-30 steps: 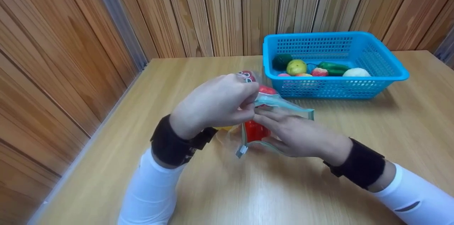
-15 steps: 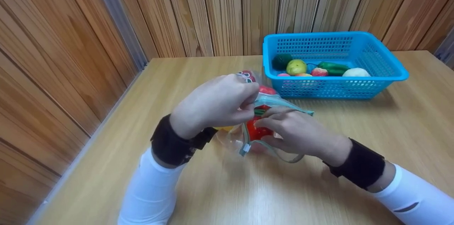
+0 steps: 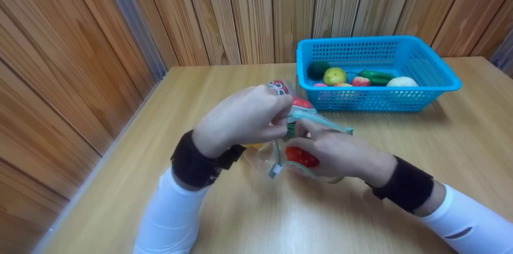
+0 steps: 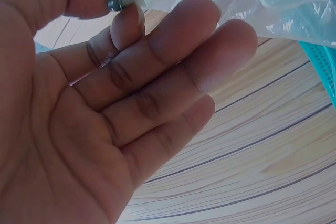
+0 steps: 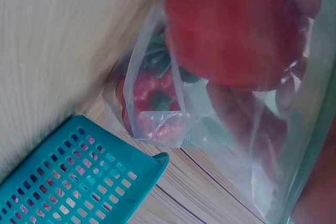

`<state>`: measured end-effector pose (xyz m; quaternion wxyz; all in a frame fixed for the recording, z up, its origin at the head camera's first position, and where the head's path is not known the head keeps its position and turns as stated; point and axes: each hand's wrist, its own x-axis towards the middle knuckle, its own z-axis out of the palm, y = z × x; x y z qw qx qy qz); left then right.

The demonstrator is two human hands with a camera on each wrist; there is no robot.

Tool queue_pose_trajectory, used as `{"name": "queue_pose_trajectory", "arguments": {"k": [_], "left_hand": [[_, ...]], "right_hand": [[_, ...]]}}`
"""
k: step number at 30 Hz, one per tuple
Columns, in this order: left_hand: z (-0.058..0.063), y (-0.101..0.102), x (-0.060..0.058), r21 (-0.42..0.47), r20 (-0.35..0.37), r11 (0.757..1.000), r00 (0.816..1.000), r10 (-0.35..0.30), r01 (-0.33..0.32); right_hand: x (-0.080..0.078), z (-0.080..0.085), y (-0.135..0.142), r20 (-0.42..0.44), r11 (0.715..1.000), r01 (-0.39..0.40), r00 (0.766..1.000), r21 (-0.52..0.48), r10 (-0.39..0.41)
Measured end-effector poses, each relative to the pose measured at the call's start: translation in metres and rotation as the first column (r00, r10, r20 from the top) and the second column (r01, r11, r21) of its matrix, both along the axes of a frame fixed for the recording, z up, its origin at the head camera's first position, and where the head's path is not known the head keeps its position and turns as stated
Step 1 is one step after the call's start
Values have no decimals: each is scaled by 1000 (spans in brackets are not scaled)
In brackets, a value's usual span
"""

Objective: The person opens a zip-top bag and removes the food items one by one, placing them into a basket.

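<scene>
A clear zip bag (image 3: 310, 116) with a pale green band and a white slider (image 3: 277, 169) lies between both hands. My left hand (image 3: 248, 115) pinches its edge between thumb and index finger; in the left wrist view the other fingers (image 4: 173, 40) are loosely spread. Reaching into the mouth, my right hand (image 3: 340, 152) grips a round red fruit (image 3: 302, 157), smooth in the right wrist view. Green leaves (image 3: 290, 130) show beside it. Deeper in the bag are more red pieces (image 3: 301, 103). Something yellow (image 3: 253, 146) shows below my left hand, which hides part of the bag.
A blue perforated basket (image 3: 380, 101) stands behind the bag to the right, near the back edge of the wooden table (image 3: 224, 214). It holds a yellow-green fruit (image 3: 335, 76), a green pepper (image 3: 376, 77), a white round piece (image 3: 402, 81) and others. Wood-panelled walls (image 3: 256, 13) rise behind and left.
The right hand's fingers, straighter at first, have curled round the red fruit, which has tipped and shifted slightly right and down. The left hand has kept its pinch in place.
</scene>
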<state>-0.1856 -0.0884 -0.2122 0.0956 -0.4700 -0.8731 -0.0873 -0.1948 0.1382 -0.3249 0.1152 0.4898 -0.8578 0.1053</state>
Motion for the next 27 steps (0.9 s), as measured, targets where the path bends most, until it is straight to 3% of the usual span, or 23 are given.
{"name": "queue_pose_trajectory", "arguments": {"k": [3, 8, 15, 19, 27], "left_hand": [[0, 1, -1, -10, 1, 1000, 1000, -3, 3], [0, 1, -1, -25, 17, 1000, 1000, 2, -2], [0, 1, 1, -22, 27, 1000, 1000, 6, -5], [0, 0, 1, -19, 13, 1000, 1000, 3, -2], [2, -2, 1, -22, 32, 1000, 999, 10, -9]], "right_hand": [[0, -2, 1, 15, 999, 6, 1000, 54, -7], [2, -1, 2, 145, 979, 57, 986, 197, -87], [1, 0, 0, 258, 963, 81, 954, 258, -149], [2, 0, -1, 244, 968, 77, 960, 239, -137], [4, 5, 0, 92, 995, 71, 993, 75, -77]]}}
